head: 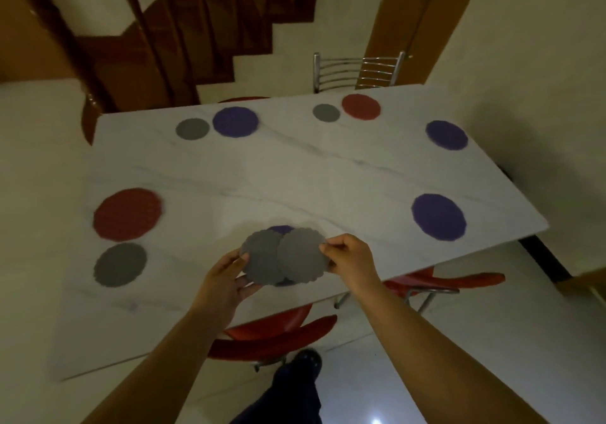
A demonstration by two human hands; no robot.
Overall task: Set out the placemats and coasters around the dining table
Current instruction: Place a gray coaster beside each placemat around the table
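White marble-look rectangular dining table (295, 174), no readable writing or labels on anything. Red-seated chairs (278, 335) tucked at the near edge, chrome slat-back chair (357, 71) at the far edge.

Round scalloped placemats lying flat on the table: red one (127, 214) near left, purple one (438, 216) near right, purple (446, 134) far right, red (361, 106) and purple (235, 121) along the far edge. Another purple mat (281, 229) sits under the hands, mostly hidden.

Smaller grey round coasters on the table: one (120, 264) just beside the near-left red mat, one (192, 128) just beside the far purple mat, one (326, 112) just beside the far red mat.

Left hand (226, 279) pinches the left grey scalloped coaster (260, 256) by its left rim. Right hand (351, 259) pinches the right grey scalloped coaster (303, 254) by its right rim. The right coaster overlaps the left one; both are held above the hidden purple mat.
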